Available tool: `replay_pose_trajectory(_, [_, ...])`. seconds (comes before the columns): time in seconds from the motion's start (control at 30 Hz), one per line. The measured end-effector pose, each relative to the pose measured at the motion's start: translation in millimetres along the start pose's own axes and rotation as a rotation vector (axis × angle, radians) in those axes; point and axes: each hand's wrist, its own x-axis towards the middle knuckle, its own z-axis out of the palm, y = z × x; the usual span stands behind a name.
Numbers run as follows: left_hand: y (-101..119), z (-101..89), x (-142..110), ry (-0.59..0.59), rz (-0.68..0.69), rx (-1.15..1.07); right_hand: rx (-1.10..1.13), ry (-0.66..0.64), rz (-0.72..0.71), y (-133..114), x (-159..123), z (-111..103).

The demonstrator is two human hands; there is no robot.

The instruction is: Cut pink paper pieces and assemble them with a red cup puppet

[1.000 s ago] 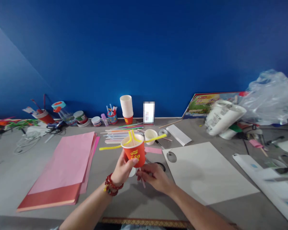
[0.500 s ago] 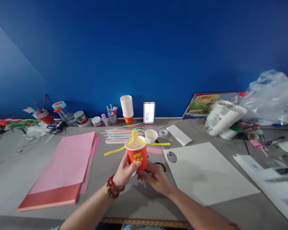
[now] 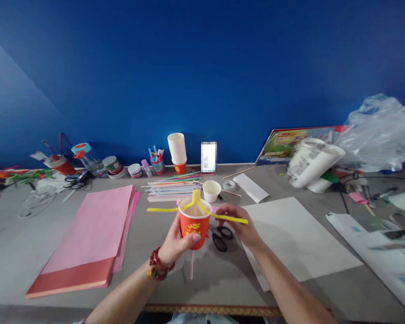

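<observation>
I had my left grip [image 3: 174, 242] closed around one red paper cup [image 3: 193, 230], thumb across its yellow lettering. Two bent yellow strips [image 3: 229, 219] stood together in that cup and spread out over its rim, one to each side. One pink straw [image 3: 192, 265] stuck out below the cup, beside the left grip. My right grip [image 3: 241, 225] had its fingers curled right by the right-hand strip; I couldn't tell whether they pinched it or only lay behind it.

Between the two grips, one pair of black-handled scissors [image 3: 219, 245] lay on the counter [image 3: 175, 290]. Beyond the grips I counted one small white cup [image 3: 211, 191], one roll of clear tape [image 3: 229, 185] and one folded white paper [image 3: 250, 188], plus a row of straws [image 3: 172, 193] too crowded to number. Farther off stood one stack of cups [image 3: 177, 150], its count unreadable, and one blue-and-red pen holder [image 3: 157, 166]. Left of the left grip lay one pile of pink and red sheets [image 3: 91, 229]; one large white sheet [image 3: 299, 243] reached out to the right of the right grip, partly under that forearm.
</observation>
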Motion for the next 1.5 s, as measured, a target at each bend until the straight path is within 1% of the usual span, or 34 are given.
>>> replay_pose_trajectory(0.03, [-2,1.8,-1,-0.019,-0.013,-0.019,0.060,0.064,-0.001,-5,2,-5])
replay_pose_trajectory(0.07, [-5,3.8,-2,-0.042,-0.028,-0.040,0.105,0.088,-0.008,-10,3,-9])
replay_pose_trajectory(0.1, [-8,5.8,-4,-0.067,-0.046,-0.061,0.139,0.088,-0.019,-17,5,-11])
replay_pose_trajectory(0.13, [-11,7.7,-5,-0.093,-0.062,-0.081,0.164,0.056,-0.019,-24,6,-11])
replay_pose_trajectory(0.23, [-17,12.2,-10,-0.160,-0.105,-0.113,0.192,-0.148,0.051,-47,12,-7])
replay_pose_trajectory(0.3, [-18,14.2,-12,-0.184,-0.124,-0.110,0.144,-0.298,0.091,-58,19,-2])
replay_pose_trajectory(0.33, [-18,15.0,-13,-0.192,-0.132,-0.107,0.109,-0.361,0.088,-62,23,0])
replay_pose_trajectory(0.37, [-18,15.7,-13,-0.197,-0.139,-0.106,0.073,-0.405,0.076,-64,26,3])
replay_pose_trajectory(0.43, [-17,17.0,-13,-0.205,-0.150,-0.109,0.011,-0.441,0.040,-64,32,6])
replay_pose_trajectory(0.6, [-16,18.5,-12,-0.199,-0.147,-0.118,-0.046,-0.420,-0.041,-55,37,11])
replay_pose_trajectory(0.73, [-17,17.6,-14,-0.200,-0.157,-0.142,-0.074,-0.422,-0.071,-54,37,10])
replay_pose_trajectory(1.07, [-18,17.6,-11,-0.173,-0.127,-0.129,-0.098,-0.414,-0.092,-57,40,12])
replay_pose_trajectory(1.3, [-20,16.4,-14,-0.180,-0.133,-0.149,-0.096,-0.422,-0.102,-59,41,13])
replay_pose_trajectory(1.5, [-20,17.3,-13,-0.183,-0.124,-0.140,-0.111,-0.401,-0.095,-58,41,13])
